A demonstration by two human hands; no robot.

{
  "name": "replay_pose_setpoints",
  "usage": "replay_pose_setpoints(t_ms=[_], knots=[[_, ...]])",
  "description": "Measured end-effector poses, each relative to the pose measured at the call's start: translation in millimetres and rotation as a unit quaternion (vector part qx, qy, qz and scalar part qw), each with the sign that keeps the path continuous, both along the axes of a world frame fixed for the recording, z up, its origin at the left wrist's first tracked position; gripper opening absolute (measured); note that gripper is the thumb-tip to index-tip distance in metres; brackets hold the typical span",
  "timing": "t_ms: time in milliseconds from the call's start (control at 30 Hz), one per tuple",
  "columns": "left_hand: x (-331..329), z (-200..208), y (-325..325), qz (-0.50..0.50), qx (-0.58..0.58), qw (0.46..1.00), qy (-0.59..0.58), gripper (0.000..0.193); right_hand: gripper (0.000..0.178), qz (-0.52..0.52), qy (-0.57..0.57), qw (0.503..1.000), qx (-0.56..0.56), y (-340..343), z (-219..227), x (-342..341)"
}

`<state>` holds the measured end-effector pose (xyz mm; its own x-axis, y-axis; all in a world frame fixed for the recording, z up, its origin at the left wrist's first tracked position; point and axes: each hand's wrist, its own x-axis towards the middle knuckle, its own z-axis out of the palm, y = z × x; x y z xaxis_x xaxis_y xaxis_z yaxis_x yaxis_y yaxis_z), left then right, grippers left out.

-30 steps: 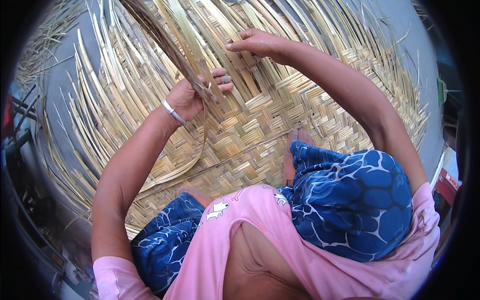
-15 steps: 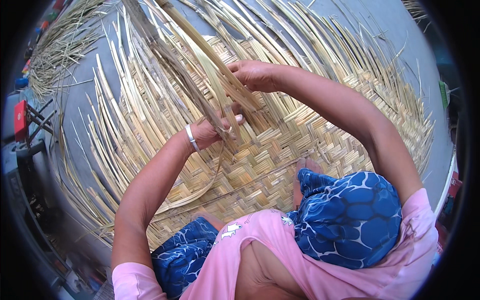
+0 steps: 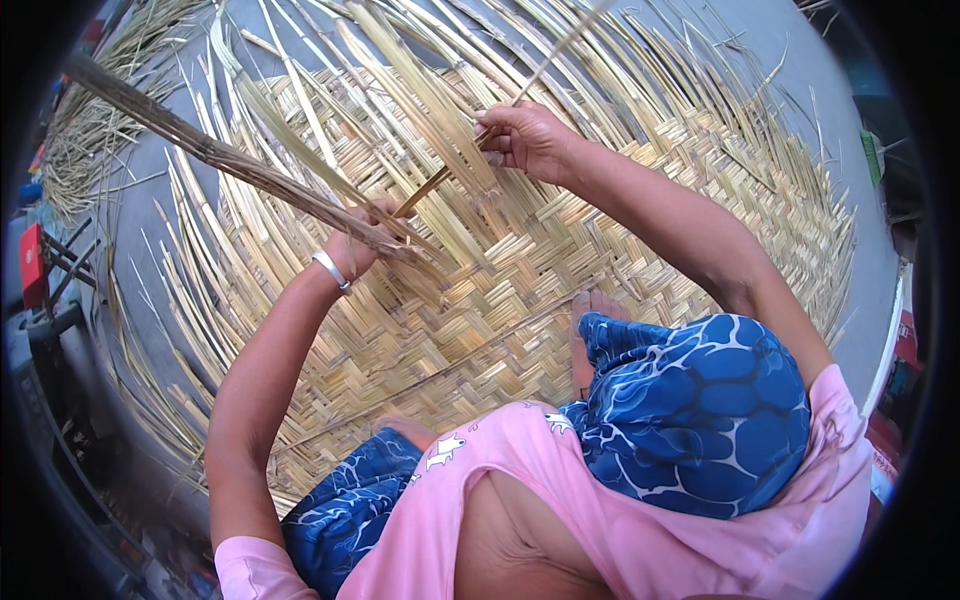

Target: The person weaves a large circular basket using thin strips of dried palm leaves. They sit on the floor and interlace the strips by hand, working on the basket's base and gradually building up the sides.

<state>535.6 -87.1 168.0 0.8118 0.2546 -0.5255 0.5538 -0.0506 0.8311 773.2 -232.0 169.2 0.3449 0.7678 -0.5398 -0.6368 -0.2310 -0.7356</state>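
Note:
A half-woven mat of pale split cane (image 3: 520, 345) lies spread under me, its loose strip ends fanning out on the far side. Between my hands runs one thin cane strip (image 3: 556, 52), its far end pointing up to the right. My right hand (image 3: 528, 143) pinches this strip beyond the woven part. My left hand (image 3: 358, 245), with a silver bangle on its wrist, is closed around the strip's other end, and lifted cane lengths (image 3: 225, 157) lean left across it. Several raised strips (image 3: 425, 105) stand between the two hands. My left fingertips are partly hidden by the cane.
A pile of loose cane (image 3: 95, 150) lies on the grey floor (image 3: 150, 225) at the far left. Nearby stands a red folding stool (image 3: 33, 265). My bare feet (image 3: 605, 305) rest on the mat, close to my blue patterned clothing (image 3: 700, 420).
My left hand has moved left and farther away, and the lifted cane has swung over to the left. The thin strip that curved nearby is now stretched between both hands.

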Motion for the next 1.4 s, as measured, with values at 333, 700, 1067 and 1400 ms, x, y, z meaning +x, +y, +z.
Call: replay_pose_setpoints(t_ms=[333, 700, 1067, 1400], knots=[[-34.8, 9.6, -13.7, -0.032, -0.036, 0.972, 0.229, 0.024, 0.016, -0.197, 0.066, 0.977, -0.041, -73.2, -36.2, 13.6], [-47.5, -42.5, -28.3, 0.008, -0.071, 0.969, 0.235, 0.028, 0.038, -0.236, 0.103, 0.962, -0.089, -106.8, -60.7, 24.5], [-46.1, -50.2, -31.4, 0.011, -0.008, 0.973, 0.232, 0.038, 0.025, -0.192, 0.131, 0.97, -0.075, -101.9, -49.1, 25.6], [-27.0, -38.5, -39.8, -0.023, 0.009, 0.948, 0.317, 0.034, 0.024, -0.004, -0.117, 0.99, -0.082, -105.8, -47.3, 19.6]])
